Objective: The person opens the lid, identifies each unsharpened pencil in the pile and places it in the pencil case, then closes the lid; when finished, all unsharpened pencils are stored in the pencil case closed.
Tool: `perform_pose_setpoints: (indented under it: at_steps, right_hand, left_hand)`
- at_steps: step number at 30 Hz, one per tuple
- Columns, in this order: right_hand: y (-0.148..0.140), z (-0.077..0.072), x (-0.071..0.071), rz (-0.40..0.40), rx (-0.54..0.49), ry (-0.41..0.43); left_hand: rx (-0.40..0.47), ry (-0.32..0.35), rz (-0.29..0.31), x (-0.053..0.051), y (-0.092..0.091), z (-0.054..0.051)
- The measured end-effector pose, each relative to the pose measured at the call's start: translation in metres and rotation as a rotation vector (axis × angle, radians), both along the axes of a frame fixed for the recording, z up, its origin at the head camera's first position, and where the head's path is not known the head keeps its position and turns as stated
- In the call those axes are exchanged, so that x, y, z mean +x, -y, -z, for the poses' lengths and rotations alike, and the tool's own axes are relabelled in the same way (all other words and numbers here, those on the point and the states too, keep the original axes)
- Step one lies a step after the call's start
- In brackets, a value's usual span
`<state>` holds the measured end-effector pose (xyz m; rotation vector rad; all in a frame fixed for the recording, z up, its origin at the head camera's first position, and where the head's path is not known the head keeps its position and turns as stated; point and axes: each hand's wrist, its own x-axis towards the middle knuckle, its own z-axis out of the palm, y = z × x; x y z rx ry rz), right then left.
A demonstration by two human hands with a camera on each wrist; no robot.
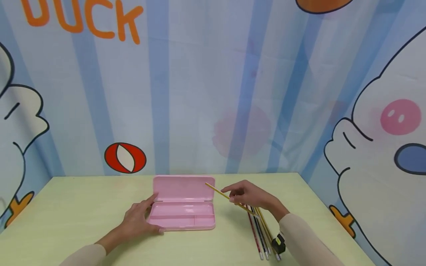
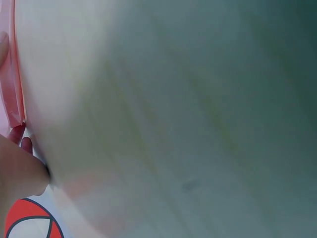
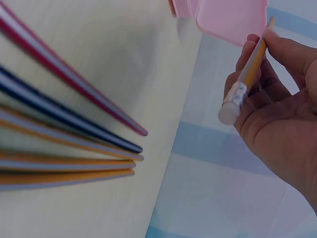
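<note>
Nearest us, on the right of the counter (image 1: 100, 201), several loose pencils (image 1: 261, 236) lie side by side, rubber ends toward us, with a small black object (image 1: 278, 244) against them; the right sleeve (image 1: 307, 242) is close beside it, and we cannot tell what it is. Just beyond, the right hand (image 1: 252, 194) hangs over their far ends, thumb and fingers pinching a yellow pencil (image 1: 217, 191). We note its long axis: slanting, rubber end near and right, tip far and left, the tip overlapping the lid's right side in the head view; its height above we cannot judge. To the left, the pink pencil case (image 1: 181, 228) sits open, long axis running left to right, so we judge that pencil and case are not yet in line. The left hand (image 1: 138, 218) is nearer the case, gripping its left end, thumb along the front edge, fingers at the lid (image 1: 179, 189); the right hand is just right of it, not touching. Farthest, we see a blue striped curtain (image 1: 199, 92) behind the counter.
</note>
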<state>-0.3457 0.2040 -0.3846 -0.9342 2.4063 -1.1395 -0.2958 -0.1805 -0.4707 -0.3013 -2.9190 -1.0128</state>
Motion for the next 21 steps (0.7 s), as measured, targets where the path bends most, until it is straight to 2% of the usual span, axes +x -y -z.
perform_pose_setpoints:
  at_steps: [9,21]
  right_hand:
    - [0.032,-0.003,-0.015,-0.076,0.036,-0.017]
    - [0.080,0.006,-0.024,-0.134,0.089,-0.073]
  left_hand:
    - [0.013,-0.004,-0.004,-0.002,0.000,-0.001]
    - [0.007,0.015,-0.036,0.000,0.000,0.000]
